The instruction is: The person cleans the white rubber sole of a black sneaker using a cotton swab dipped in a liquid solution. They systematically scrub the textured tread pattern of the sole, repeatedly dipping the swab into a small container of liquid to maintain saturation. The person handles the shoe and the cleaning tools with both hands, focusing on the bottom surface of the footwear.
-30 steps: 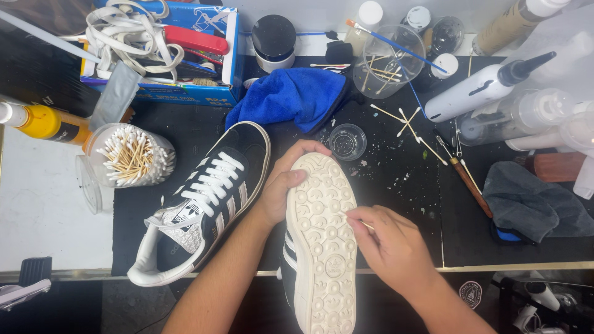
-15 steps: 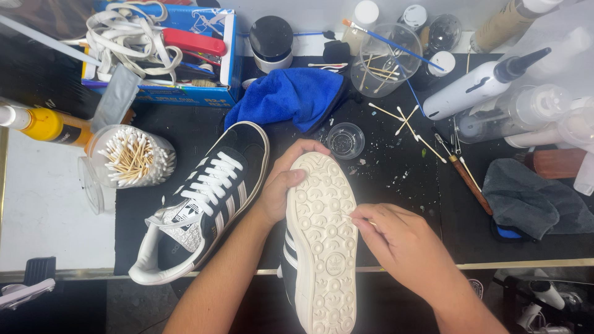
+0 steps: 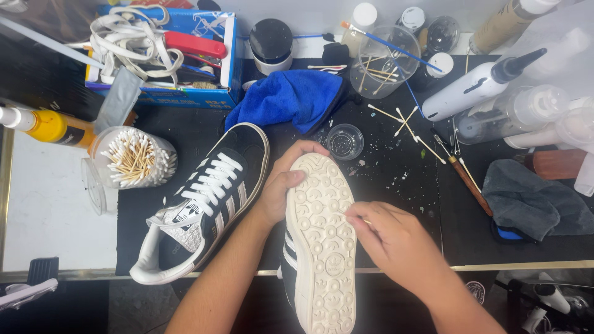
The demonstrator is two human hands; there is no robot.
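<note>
Head view: a black mat covers the desk, speckled with small pale crumbs, and the desk's pale bare top shows at 9 o'clock. Along the far edge, at 11 o'clock, stands a blue box stuffed with white laces and a red tool; at 12 o'clock a crumpled blue cloth lies beside a clear cup holding sticks and a blue-handled brush. At 2 o'clock white and clear squeeze bottles lie tipped over, and at 3 o'clock a grey rag sits bunched. A clear jar of cotton swabs lies on its side at 9 o'clock, with a yellow bottle just beyond it. A black sneaker with white stripes and laces rests upright on the mat at 8 o'clock. The left hand is curled around the toe end of an upturned shoe, gripping it with the off-white sole facing up, at the centre toward 6 o'clock. The right hand is pinched closed, fingertips touching the sole's right edge; whatever thin thing they pinch is too small to tell.
</note>
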